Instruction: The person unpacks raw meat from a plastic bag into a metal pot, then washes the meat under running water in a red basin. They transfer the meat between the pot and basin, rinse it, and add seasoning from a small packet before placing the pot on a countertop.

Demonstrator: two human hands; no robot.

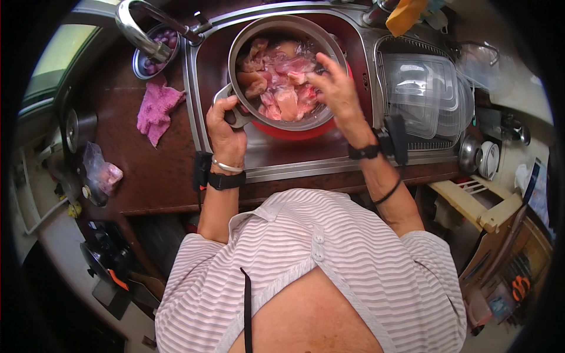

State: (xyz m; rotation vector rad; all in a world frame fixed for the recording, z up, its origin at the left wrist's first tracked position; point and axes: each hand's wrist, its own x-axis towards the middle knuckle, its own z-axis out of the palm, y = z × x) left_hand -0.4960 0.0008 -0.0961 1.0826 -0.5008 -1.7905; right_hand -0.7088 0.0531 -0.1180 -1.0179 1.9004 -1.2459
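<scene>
A metal pot [233, 66] holds several pieces of raw meat [284, 99] in water. It sits over a red plastic basin [282, 133] inside the stainless steel sink [282, 154]. My left hand [227, 134] grips the pot's loop handle [242, 120] at the lower left, thumb on top. Over the right side of the pot, my right hand [342, 97] is slightly blurred, with its fingers apart and nothing visible in them. Its fingertips are above the meat; whether they touch it I cannot tell.
A chrome faucet [137, 35] arches over a metal bowl [140, 66] of purple-red round fruit. On the left counter lie a pink cloth [156, 112] and a plastic bag [95, 165]. At right, a wire dish rack [415, 145] holds clear plastic containers [410, 84].
</scene>
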